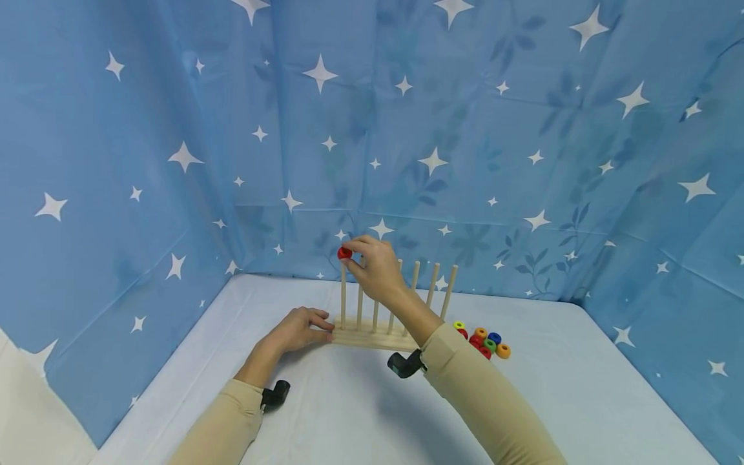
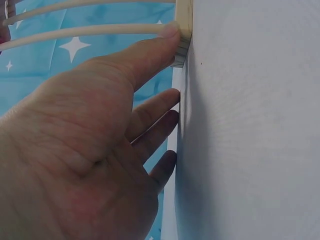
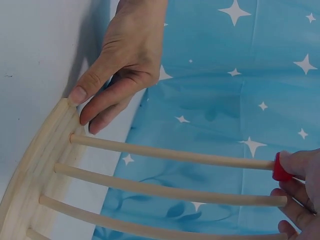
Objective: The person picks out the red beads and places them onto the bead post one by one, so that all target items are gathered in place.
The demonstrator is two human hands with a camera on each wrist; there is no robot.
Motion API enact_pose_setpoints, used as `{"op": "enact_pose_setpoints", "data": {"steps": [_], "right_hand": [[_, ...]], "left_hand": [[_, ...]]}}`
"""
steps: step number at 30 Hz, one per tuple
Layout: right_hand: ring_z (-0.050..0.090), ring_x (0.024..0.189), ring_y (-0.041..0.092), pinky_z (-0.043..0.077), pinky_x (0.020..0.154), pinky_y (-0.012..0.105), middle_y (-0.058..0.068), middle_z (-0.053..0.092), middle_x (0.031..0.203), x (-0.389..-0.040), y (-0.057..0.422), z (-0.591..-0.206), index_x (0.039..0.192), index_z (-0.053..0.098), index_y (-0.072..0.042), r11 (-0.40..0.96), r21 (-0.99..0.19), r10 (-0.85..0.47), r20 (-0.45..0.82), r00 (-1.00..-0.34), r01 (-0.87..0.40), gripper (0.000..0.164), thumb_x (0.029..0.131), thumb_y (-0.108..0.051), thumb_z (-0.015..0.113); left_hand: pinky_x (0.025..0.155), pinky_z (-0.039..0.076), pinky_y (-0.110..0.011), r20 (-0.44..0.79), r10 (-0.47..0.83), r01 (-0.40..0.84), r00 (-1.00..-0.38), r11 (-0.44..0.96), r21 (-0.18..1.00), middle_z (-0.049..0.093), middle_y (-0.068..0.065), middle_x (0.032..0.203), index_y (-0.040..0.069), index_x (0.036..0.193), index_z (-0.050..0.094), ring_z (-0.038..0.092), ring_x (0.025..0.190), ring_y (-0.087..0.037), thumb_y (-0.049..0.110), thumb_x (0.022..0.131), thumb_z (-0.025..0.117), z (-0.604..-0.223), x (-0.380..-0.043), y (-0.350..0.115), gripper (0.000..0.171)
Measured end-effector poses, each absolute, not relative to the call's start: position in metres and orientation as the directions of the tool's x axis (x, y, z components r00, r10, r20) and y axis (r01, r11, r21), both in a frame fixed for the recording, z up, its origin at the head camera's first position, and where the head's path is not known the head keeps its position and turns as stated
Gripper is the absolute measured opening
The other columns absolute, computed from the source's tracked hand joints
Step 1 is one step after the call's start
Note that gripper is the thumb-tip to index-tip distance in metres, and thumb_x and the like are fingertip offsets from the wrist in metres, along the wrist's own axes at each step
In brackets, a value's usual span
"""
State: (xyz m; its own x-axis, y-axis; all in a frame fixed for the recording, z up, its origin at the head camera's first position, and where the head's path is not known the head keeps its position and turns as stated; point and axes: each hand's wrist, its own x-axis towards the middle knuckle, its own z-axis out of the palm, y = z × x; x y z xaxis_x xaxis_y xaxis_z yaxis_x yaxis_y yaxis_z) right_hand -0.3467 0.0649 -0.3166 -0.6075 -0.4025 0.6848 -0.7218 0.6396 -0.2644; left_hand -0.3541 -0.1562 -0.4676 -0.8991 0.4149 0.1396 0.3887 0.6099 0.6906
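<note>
A wooden peg rack (image 1: 372, 339) stands on the table, with a row of upright pegs on a long flat base. My right hand (image 1: 378, 268) pinches a red bead (image 1: 344, 254) between thumb and fingers at the tip of the leftmost peg. In the right wrist view the red bead (image 3: 281, 167) sits at that peg's end, partly covered by the fingers. My left hand (image 1: 298, 330) holds the left end of the base. In the left wrist view its thumb lies against the wooden base (image 2: 184, 20), while the other fingers reach down by the tabletop.
Several loose beads (image 1: 490, 345) in red, orange, yellow, green and blue lie in a cluster right of the rack, partly behind my right forearm. A white cloth (image 1: 343, 413) covers the table. A blue star-patterned curtain (image 1: 372, 174) hangs close behind it.
</note>
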Motion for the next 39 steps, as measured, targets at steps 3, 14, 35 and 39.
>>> {"op": "enact_pose_setpoints", "data": {"steps": [3,14,35,39], "right_hand": [[0.071,0.106,0.024,0.049,0.095,0.049,0.005,0.076,0.115,-0.346,0.065,-0.317,0.118,0.079,-0.01,0.655,-0.255,-0.408,0.673,-0.617,-0.712,0.023,0.095,-0.016,0.077],[0.069,0.116,0.026,0.046,0.107,0.056,0.005,0.076,0.116,-0.344,0.071,-0.32,0.113,0.08,-0.011,0.66,-0.252,-0.408,0.672,-0.619,-0.708,0.017,0.097,-0.015,0.075],[0.067,0.116,0.026,0.057,0.095,0.043,0.008,0.072,0.121,-0.315,0.097,-0.329,0.122,0.075,-0.006,0.493,-0.307,-0.34,0.793,-0.505,-0.814,0.028,0.095,-0.01,0.077],[0.067,0.114,0.025,0.058,0.091,0.04,0.008,0.071,0.125,-0.309,0.101,-0.336,0.126,0.074,-0.007,0.501,-0.324,-0.343,0.777,-0.528,-0.803,0.031,0.096,-0.012,0.076]], "left_hand": [[0.116,0.041,-0.06,0.139,0.419,0.392,-0.897,0.612,0.687,0.065,-0.018,0.142,0.013,0.112,0.083,0.052,0.14,-0.044,0.025,0.09,0.083,-0.469,-0.355,-0.156,0.025],[0.115,0.042,-0.059,0.138,0.413,0.387,-0.9,0.613,0.689,0.066,-0.017,0.141,0.013,0.111,0.083,0.053,0.139,-0.043,0.025,0.089,0.083,-0.47,-0.354,-0.153,0.024],[0.116,0.04,-0.062,0.114,0.385,0.349,-0.916,0.622,0.701,0.066,-0.014,0.142,0.017,0.111,0.084,0.051,0.142,-0.042,0.027,0.089,0.084,-0.468,-0.354,-0.153,0.024],[0.116,0.041,-0.061,0.113,0.383,0.346,-0.917,0.622,0.702,0.065,-0.014,0.143,0.018,0.111,0.084,0.051,0.142,-0.042,0.028,0.09,0.083,-0.468,-0.356,-0.155,0.024]]}}
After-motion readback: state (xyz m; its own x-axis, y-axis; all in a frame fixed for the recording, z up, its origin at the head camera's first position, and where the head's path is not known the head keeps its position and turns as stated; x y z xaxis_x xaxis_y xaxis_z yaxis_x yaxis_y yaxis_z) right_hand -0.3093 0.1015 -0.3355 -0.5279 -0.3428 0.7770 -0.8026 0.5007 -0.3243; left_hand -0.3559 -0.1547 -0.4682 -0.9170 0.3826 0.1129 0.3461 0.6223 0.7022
